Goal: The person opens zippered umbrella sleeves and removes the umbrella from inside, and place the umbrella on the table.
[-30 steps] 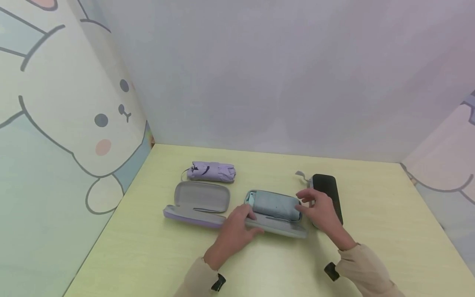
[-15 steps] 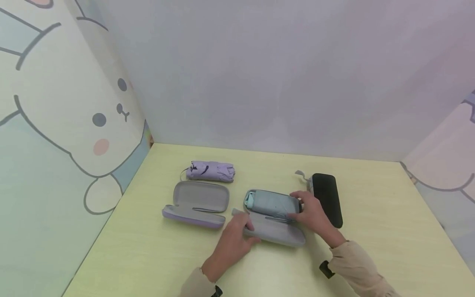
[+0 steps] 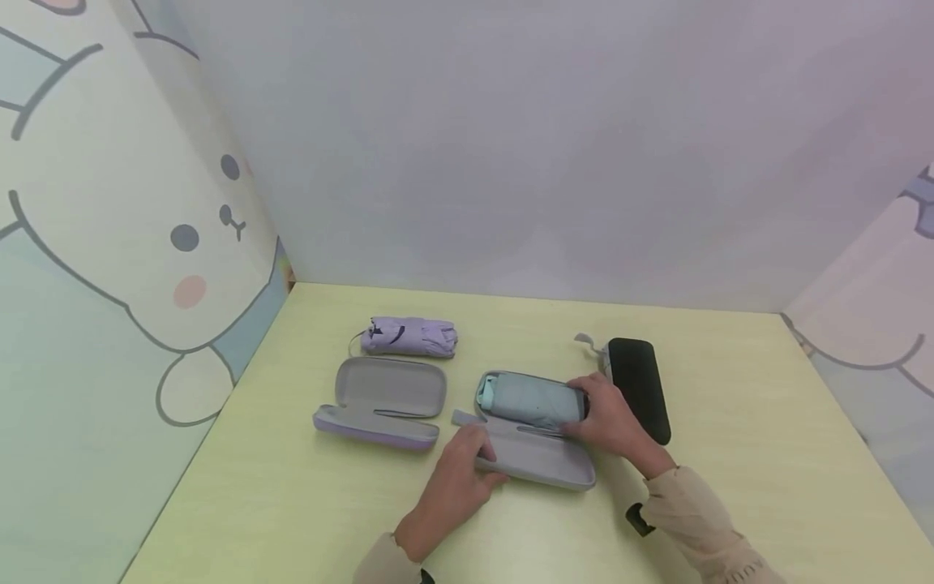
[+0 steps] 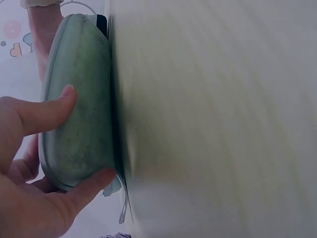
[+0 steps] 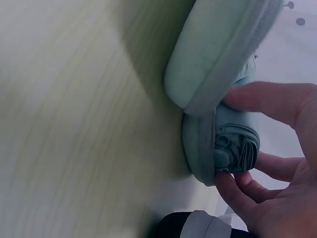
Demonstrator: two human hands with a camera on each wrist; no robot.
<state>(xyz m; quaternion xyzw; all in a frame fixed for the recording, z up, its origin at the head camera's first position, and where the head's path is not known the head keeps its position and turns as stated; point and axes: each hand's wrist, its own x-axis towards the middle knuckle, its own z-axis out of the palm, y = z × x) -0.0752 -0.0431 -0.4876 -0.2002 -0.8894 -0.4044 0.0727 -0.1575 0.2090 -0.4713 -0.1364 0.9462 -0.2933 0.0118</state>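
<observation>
An unzipped pale green zip case (image 3: 536,456) lies with its two halves spread, the grey lining up. A folded light teal umbrella (image 3: 536,397) sits in the far half. My left hand (image 3: 454,478) holds the near half by its left end, thumb and fingers on the green shell (image 4: 89,104) in the left wrist view. My right hand (image 3: 611,418) grips the umbrella's right end, thumb on the near side and fingers on the far side. In the right wrist view, the rolled folds of the umbrella (image 5: 235,148) show between thumb and fingers.
Left of the hands lies a second unzipped case (image 3: 394,388), lilac outside and grey inside. Behind it is a folded lilac umbrella (image 3: 410,337). A black case (image 3: 640,389) with a grey strap lies right of the right hand. A wall stands behind the table (image 3: 241,487).
The near half of the green case has been lowered flatter by my left hand. My right hand has moved left from above the case's right end onto the umbrella.
</observation>
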